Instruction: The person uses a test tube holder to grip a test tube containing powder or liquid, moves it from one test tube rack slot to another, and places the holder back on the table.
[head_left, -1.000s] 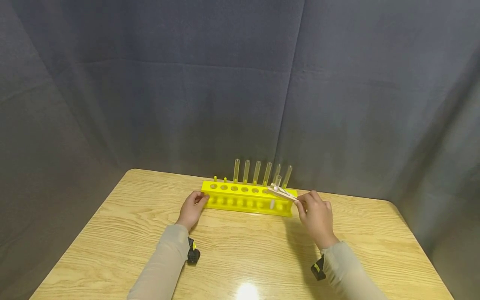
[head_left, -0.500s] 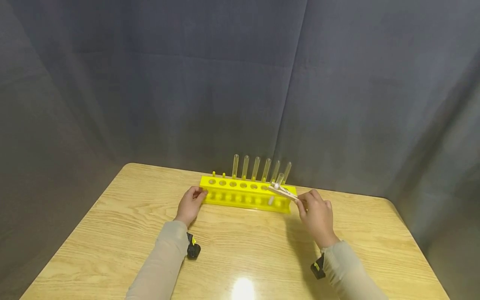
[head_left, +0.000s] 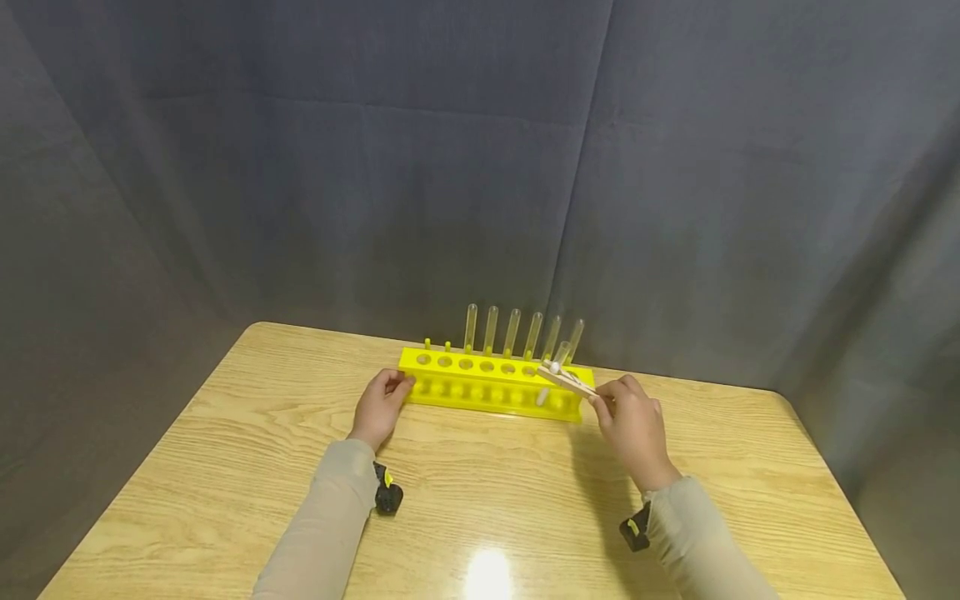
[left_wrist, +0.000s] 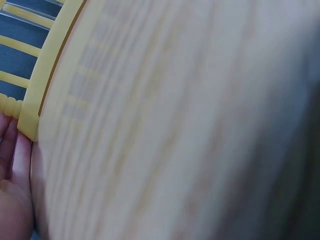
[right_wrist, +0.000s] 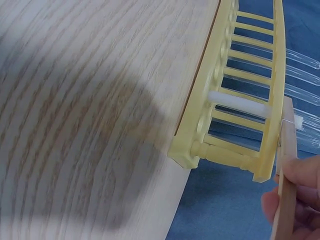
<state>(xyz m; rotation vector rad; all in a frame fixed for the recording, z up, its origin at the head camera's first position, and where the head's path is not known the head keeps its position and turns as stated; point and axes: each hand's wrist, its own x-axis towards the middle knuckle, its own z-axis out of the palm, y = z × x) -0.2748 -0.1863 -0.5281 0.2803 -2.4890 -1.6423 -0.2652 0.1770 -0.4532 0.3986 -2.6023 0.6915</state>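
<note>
My left hand point(head_left: 381, 408) grips the left end of a yellow test tube rack point(head_left: 495, 408), its fingertips at the end post. In my right hand point(head_left: 633, 429), thumb and fingers pinch a wooden test tube clamp point(head_left: 576, 384) above the rack's right end. The clamp's tip is at the upper part of a test tube point(head_left: 542, 397) with white matter in its lower part. That tube leans slightly and passes through a top hole; the right wrist view shows its white length point(right_wrist: 240, 104) between the two shelves. Whether its bottom sits in a lower socket I cannot tell.
Several clear test tubes point(head_left: 491, 329) stand upside down on pegs along the rack's back. Two bare pegs point(head_left: 427, 343) are at the left. The rack stands near the far edge of the wooden table point(head_left: 465, 483), before a dark grey curtain point(head_left: 375, 208).
The white-filled tube has gone from nearly upright to leaning, its top further right. The rack sits slightly higher in the head view. Both hands keep their holds.
</note>
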